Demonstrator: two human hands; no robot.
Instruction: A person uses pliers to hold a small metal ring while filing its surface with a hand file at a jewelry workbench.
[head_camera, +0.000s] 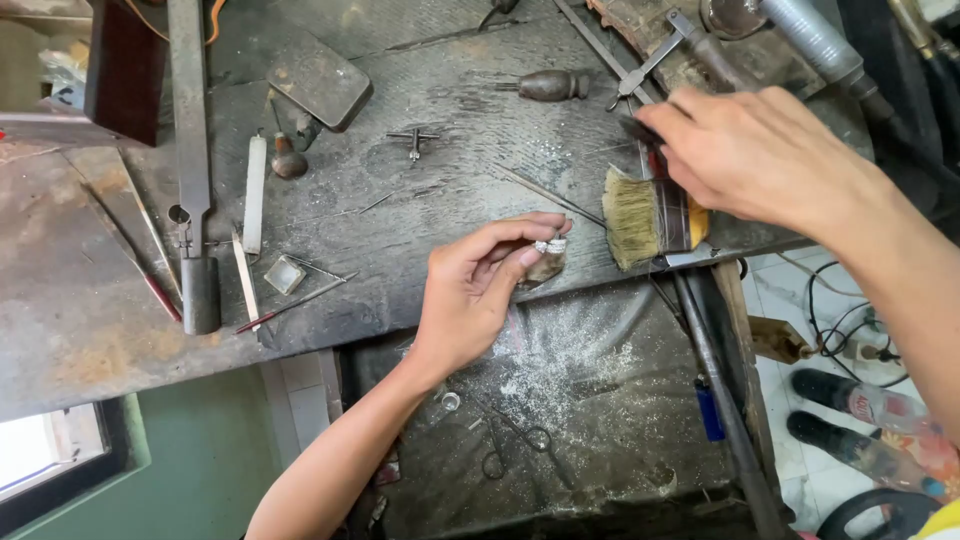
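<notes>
Scene: A worn, dark metal desk (420, 180) is seen from above, strewn with small tools, with silvery filings scattered over a lower tray (560, 400) beneath its front edge.

Step in hand: A small silver-coloured ring (549, 245) is held against a worn bench peg (546, 266) at the desk's front edge while a tool is fetched; judged from the pose, this is a pause between working passes on the ring.

Left hand: The left hand (475, 290) is closed narrowly, the ring pinched between thumb and fingertips and pressed to the peg.

Right hand: The right hand (760, 150) is curled over a dark, slender tool (640, 130) near the back of the desk, fingers partly bent; whether the tool is fully gripped or only touched cannot be told.

Brush: A flat bristle brush (650, 215) with a striped handle lies on the desk just below the right hand, close beside the ring.

Next move: A firm pinch on the ring would be called for, and a careful carry of the tool across the brush to the peg.

Surroundings: A wooden-handled tool (548, 85), a long steel bar (190, 150) and a red-tipped rod (290, 305) lie well apart to the left.
</notes>
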